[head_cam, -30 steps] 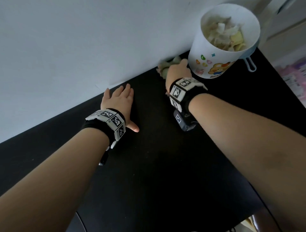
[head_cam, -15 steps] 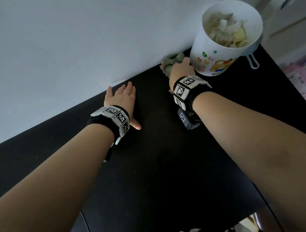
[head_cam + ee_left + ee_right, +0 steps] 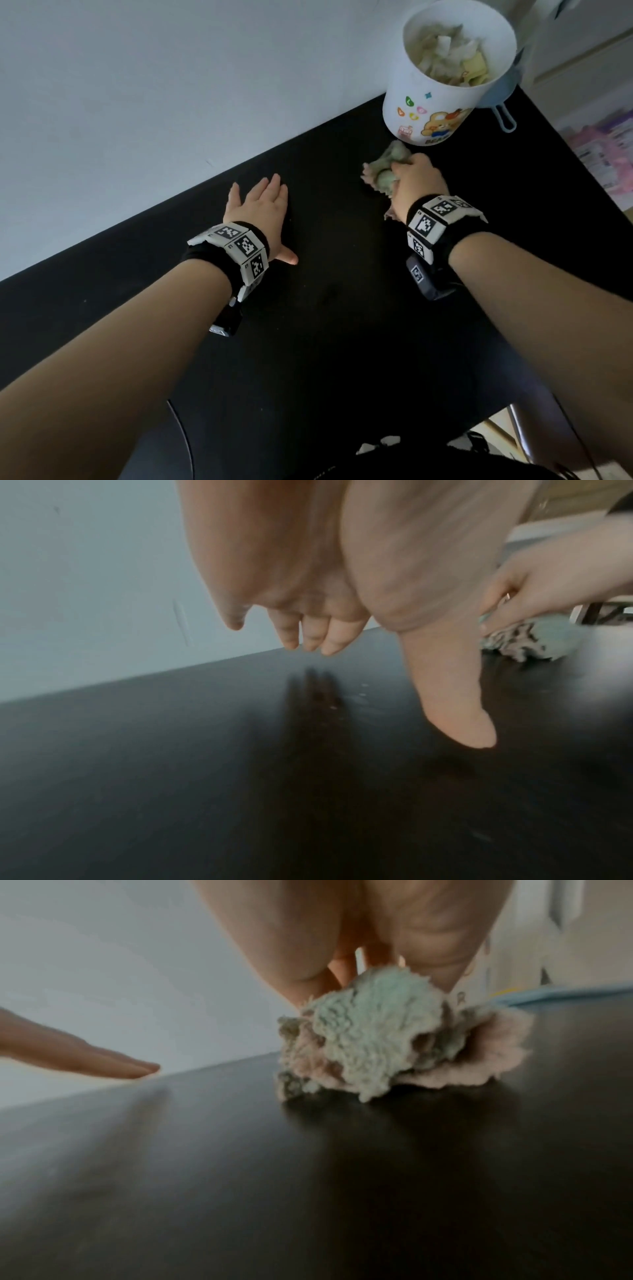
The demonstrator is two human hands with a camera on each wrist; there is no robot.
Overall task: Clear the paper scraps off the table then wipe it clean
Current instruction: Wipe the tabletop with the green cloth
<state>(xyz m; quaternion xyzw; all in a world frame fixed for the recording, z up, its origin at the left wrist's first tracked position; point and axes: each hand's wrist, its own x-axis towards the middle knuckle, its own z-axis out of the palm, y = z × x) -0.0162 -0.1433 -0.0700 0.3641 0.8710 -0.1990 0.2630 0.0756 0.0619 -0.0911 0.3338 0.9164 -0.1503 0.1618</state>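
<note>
Cloth [image 3: 383, 168]: a bunched, fuzzy rag of pale green and pink, lying on the black table [image 3: 342, 342] just in front of the white bin [image 3: 442, 113], with your right hand [image 3: 416, 181] curled over it and gripping it against the tabletop. Paper scraps [image 3: 448, 61]: white and yellowish bits heaped inside that bin, which stands at the table's far edge by the wall. Your left hand [image 3: 260, 212]: flat, fingers straight and together, thumb spread, held low over the table apart from the cloth.

The left hand [image 3: 262, 214] is held flat, fingers straight, thumb spread. The right hand [image 3: 416, 181] is curled, both forearms extended forward.
</note>
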